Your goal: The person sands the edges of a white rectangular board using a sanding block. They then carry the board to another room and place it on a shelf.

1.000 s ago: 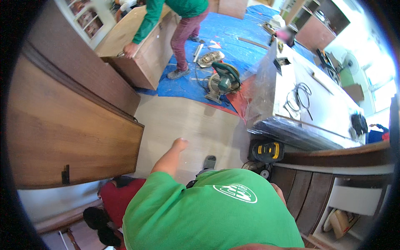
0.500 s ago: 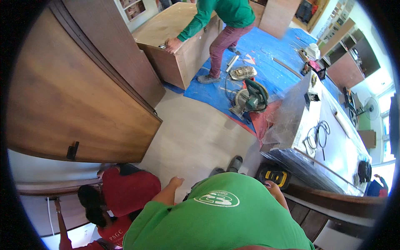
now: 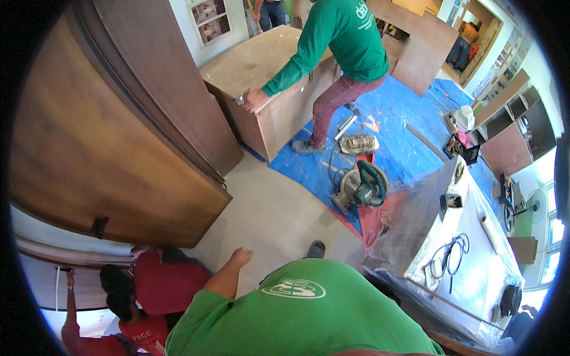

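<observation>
My left hand (image 3: 241, 256) hangs over the pale floor (image 3: 261, 199), ahead of the green shirt I wear. Its fingers look loosely curled, with nothing seen in them. My right hand is out of view, behind the shirt front. The tip of one dark shoe (image 3: 316, 249) shows ahead of me. Closest to my left arm is a person in red (image 3: 169, 282), bent low beside the brown wooden door (image 3: 119, 148). Farther ahead, a co-worker in a green long-sleeved top (image 3: 347, 44) leans with one hand on a large plywood cabinet (image 3: 297, 115).
A green mitre saw (image 3: 365, 187) stands on blue sheeting (image 3: 407, 127), with red sheeting (image 3: 386, 216) at its edge. On my right is a plastic-wrapped counter (image 3: 475, 255) bearing a coiled black cable (image 3: 451, 258). A fan (image 3: 531, 207) stands at the far right.
My view has moved forward and shifted. My right hand and the yellow-and-black item near it have left view. The leaning co-worker and the saw now sit lower in the picture.
</observation>
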Demonstrator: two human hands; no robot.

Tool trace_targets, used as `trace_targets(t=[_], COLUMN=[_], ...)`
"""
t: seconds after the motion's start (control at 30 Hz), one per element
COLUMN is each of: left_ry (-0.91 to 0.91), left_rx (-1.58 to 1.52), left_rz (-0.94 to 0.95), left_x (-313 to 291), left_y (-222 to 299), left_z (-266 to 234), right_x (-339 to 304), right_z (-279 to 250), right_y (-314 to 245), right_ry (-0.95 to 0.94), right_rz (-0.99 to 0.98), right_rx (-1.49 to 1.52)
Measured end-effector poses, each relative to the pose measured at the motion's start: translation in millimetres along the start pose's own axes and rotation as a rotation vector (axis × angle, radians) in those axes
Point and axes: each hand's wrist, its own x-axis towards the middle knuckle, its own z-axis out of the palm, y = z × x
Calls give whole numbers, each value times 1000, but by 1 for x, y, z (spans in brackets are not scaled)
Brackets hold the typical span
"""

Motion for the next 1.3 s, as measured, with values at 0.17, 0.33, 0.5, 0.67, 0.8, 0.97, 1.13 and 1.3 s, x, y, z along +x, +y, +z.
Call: trace_targets(t=[0.17, 0.33, 0.5, 0.67, 0.8, 0.97, 1.13, 1.3], left_ry=[235, 197, -70, -158, -191, -134, -247, -374], left_rx=[-518, -171, 139, 27, 366, 139, 415, 145], left_rz=[117, 193, 103, 175, 369, 217, 427, 494], left_x=[43, 109, 169, 196, 219, 268, 323, 286], left_y=[66, 57, -4, -33, -28, 2, 64, 206], left_z=[-48, -44, -40, -90, -156, -200, -209, -223], right_x=[24, 28, 39, 26, -5, -17, -10, -45], right_z=[-81, -147, -146, -32, 72, 123, 116, 40], right_y=[-170, -310, -351, -316, -300, -319, -361, -467], right_ry=[-17, 182, 214, 168, 92, 96, 79, -32], right_rz=[91, -125, -20, 69, 82, 16, 101, 139], right_rx=[397, 674, 793, 673, 459, 368, 851, 1730])
